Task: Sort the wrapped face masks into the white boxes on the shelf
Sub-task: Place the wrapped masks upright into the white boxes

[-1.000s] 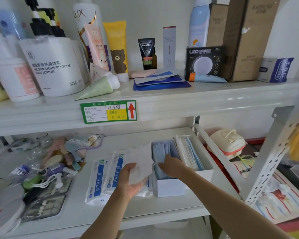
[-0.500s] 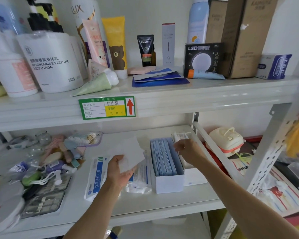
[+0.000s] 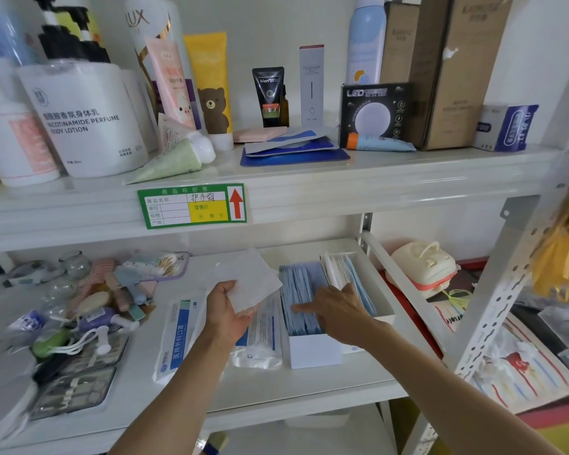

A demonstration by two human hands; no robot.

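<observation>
Two white boxes stand side by side on the lower shelf. The left box is packed with upright blue wrapped masks. The right box holds white and blue wrapped masks. My left hand holds a white wrapped mask just left of the boxes. My right hand rests over the two boxes with its fingers spread, fingertips on the blue masks, holding nothing. Flat white-and-blue mask packs lie on the shelf under my left hand.
A heap of small toiletries and a clear case fill the left of the lower shelf. The upper shelf carries bottles, tubes and cartons. A slanted metal brace and an upright post stand to the right.
My right hand went from the left box to the back of the right box, then came back toward me over both boxes. The left hand kept the white mask, shifting slightly.
</observation>
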